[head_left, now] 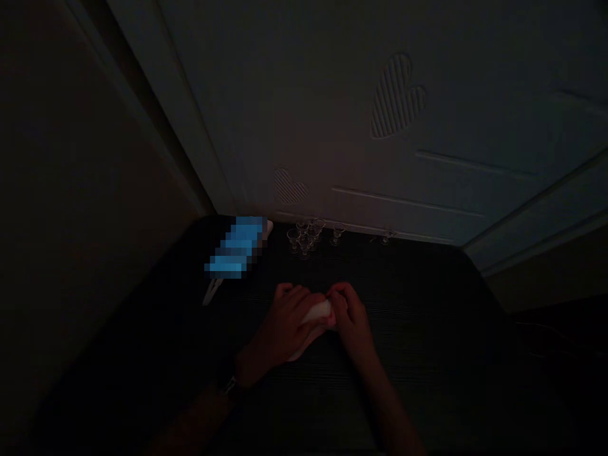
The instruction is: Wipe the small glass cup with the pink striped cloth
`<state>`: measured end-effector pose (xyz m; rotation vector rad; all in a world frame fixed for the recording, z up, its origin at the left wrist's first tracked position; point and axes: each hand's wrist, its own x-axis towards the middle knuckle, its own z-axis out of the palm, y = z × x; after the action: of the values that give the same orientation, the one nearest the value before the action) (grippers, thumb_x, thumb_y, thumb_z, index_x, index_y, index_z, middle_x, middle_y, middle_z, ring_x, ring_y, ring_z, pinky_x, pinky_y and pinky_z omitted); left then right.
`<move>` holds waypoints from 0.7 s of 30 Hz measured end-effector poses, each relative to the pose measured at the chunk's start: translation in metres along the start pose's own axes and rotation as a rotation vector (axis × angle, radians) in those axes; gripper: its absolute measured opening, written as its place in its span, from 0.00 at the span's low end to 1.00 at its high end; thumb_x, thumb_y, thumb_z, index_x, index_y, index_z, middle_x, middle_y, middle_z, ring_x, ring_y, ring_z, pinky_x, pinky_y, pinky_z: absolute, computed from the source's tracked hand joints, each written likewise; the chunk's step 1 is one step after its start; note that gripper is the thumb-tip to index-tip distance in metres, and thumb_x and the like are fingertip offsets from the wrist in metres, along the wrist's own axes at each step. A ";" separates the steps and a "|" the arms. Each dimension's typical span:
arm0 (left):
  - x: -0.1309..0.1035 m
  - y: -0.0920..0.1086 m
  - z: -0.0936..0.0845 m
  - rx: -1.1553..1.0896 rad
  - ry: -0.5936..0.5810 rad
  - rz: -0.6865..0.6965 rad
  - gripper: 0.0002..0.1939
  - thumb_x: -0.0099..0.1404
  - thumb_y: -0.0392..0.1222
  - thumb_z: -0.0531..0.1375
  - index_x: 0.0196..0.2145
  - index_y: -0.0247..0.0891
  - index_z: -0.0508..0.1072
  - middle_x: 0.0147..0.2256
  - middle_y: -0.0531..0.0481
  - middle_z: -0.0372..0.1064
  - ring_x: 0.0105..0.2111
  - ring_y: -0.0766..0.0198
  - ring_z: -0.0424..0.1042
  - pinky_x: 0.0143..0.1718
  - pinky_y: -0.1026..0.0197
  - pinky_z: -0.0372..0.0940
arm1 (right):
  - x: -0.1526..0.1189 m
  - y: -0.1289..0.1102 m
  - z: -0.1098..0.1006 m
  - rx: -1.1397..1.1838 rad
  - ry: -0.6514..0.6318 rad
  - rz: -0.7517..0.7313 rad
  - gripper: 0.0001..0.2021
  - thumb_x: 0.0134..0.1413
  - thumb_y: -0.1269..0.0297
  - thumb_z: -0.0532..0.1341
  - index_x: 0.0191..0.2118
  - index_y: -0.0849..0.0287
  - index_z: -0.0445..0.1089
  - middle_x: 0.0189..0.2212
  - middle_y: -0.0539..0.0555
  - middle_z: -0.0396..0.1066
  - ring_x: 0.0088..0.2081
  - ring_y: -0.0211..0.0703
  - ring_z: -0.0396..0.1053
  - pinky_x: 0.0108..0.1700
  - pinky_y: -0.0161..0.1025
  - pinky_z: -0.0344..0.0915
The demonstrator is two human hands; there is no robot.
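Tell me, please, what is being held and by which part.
A pale bundle, perhaps cloth: the left hand wraps over its left side, and the right hand grips its right end.

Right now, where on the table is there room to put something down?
The table looks bare, though dimly seen, right of the right hand and in a strip between the left hand and the glasses. It's crowded at the back, with glasses and a glowing screen, and where both hands hold a pale bundle.
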<state>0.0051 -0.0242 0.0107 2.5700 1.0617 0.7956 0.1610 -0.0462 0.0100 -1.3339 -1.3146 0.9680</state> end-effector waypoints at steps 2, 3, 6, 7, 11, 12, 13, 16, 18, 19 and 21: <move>0.001 0.001 -0.001 -0.027 0.015 -0.046 0.14 0.64 0.43 0.50 0.46 0.38 0.64 0.42 0.46 0.66 0.42 0.57 0.62 0.47 0.52 0.51 | -0.002 -0.002 0.000 -0.003 -0.005 -0.015 0.08 0.57 0.61 0.50 0.35 0.57 0.62 0.25 0.46 0.60 0.25 0.34 0.58 0.26 0.30 0.54; 0.002 0.001 -0.002 -0.044 0.019 -0.075 0.14 0.64 0.43 0.50 0.45 0.38 0.64 0.42 0.46 0.66 0.42 0.58 0.62 0.47 0.52 0.52 | -0.002 -0.004 -0.001 -0.001 -0.015 -0.023 0.08 0.56 0.61 0.50 0.36 0.57 0.62 0.26 0.46 0.61 0.25 0.34 0.58 0.27 0.30 0.54; 0.003 0.004 -0.005 -0.107 0.023 -0.147 0.13 0.65 0.43 0.48 0.45 0.37 0.63 0.40 0.47 0.66 0.40 0.59 0.62 0.45 0.54 0.54 | -0.003 -0.008 0.000 0.005 -0.055 -0.044 0.07 0.56 0.62 0.51 0.38 0.57 0.62 0.29 0.47 0.62 0.28 0.34 0.60 0.30 0.30 0.56; 0.004 0.004 -0.006 -0.124 0.024 -0.158 0.13 0.65 0.43 0.47 0.45 0.37 0.63 0.40 0.47 0.66 0.40 0.59 0.62 0.45 0.54 0.54 | -0.004 -0.010 0.000 0.005 -0.064 -0.051 0.07 0.56 0.63 0.51 0.39 0.57 0.62 0.30 0.48 0.63 0.29 0.35 0.61 0.31 0.30 0.57; 0.003 0.003 -0.006 -0.154 0.033 -0.166 0.13 0.66 0.42 0.46 0.45 0.37 0.62 0.41 0.47 0.65 0.41 0.60 0.62 0.45 0.55 0.54 | -0.005 -0.013 0.001 -0.027 -0.053 -0.078 0.08 0.57 0.63 0.51 0.39 0.57 0.62 0.30 0.48 0.64 0.30 0.35 0.61 0.32 0.30 0.57; 0.003 0.002 -0.005 -0.154 0.030 -0.167 0.12 0.65 0.42 0.46 0.44 0.37 0.62 0.41 0.47 0.65 0.41 0.60 0.62 0.45 0.55 0.55 | -0.005 -0.013 0.001 -0.042 -0.036 -0.079 0.08 0.57 0.63 0.50 0.38 0.57 0.63 0.29 0.48 0.64 0.29 0.35 0.61 0.31 0.30 0.56; 0.003 0.002 -0.004 -0.152 0.025 -0.165 0.12 0.65 0.42 0.47 0.44 0.37 0.63 0.40 0.48 0.65 0.41 0.60 0.62 0.45 0.54 0.55 | -0.006 -0.013 0.001 -0.057 -0.015 -0.074 0.08 0.57 0.63 0.50 0.37 0.58 0.64 0.27 0.47 0.63 0.27 0.34 0.60 0.30 0.30 0.55; 0.003 0.002 -0.003 -0.151 -0.006 -0.133 0.13 0.64 0.43 0.48 0.44 0.37 0.64 0.40 0.47 0.66 0.41 0.59 0.62 0.46 0.53 0.55 | -0.005 -0.010 -0.001 -0.056 0.036 -0.032 0.10 0.57 0.61 0.50 0.33 0.58 0.65 0.22 0.47 0.62 0.24 0.34 0.59 0.26 0.30 0.53; 0.003 0.003 -0.005 -0.169 -0.027 -0.099 0.13 0.64 0.43 0.49 0.44 0.37 0.64 0.41 0.47 0.66 0.42 0.58 0.62 0.47 0.53 0.54 | -0.004 -0.007 -0.002 0.026 0.028 0.021 0.10 0.55 0.60 0.52 0.31 0.58 0.66 0.21 0.46 0.61 0.23 0.34 0.58 0.24 0.30 0.52; 0.003 0.004 -0.006 -0.187 -0.037 -0.084 0.13 0.64 0.43 0.50 0.44 0.37 0.65 0.41 0.47 0.66 0.42 0.58 0.62 0.47 0.53 0.54 | -0.003 -0.005 -0.003 0.092 0.012 0.057 0.10 0.54 0.60 0.52 0.30 0.58 0.66 0.21 0.46 0.60 0.22 0.34 0.57 0.23 0.30 0.51; 0.004 0.005 -0.007 -0.239 -0.050 -0.066 0.12 0.64 0.42 0.50 0.44 0.38 0.65 0.41 0.47 0.66 0.42 0.59 0.62 0.48 0.53 0.54 | 0.000 -0.002 -0.005 0.238 -0.025 0.136 0.09 0.53 0.59 0.53 0.30 0.58 0.65 0.19 0.46 0.59 0.20 0.33 0.55 0.22 0.30 0.51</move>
<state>0.0060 -0.0253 0.0205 2.3313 0.9671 0.7861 0.1654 -0.0472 0.0124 -1.2421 -1.0991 1.1990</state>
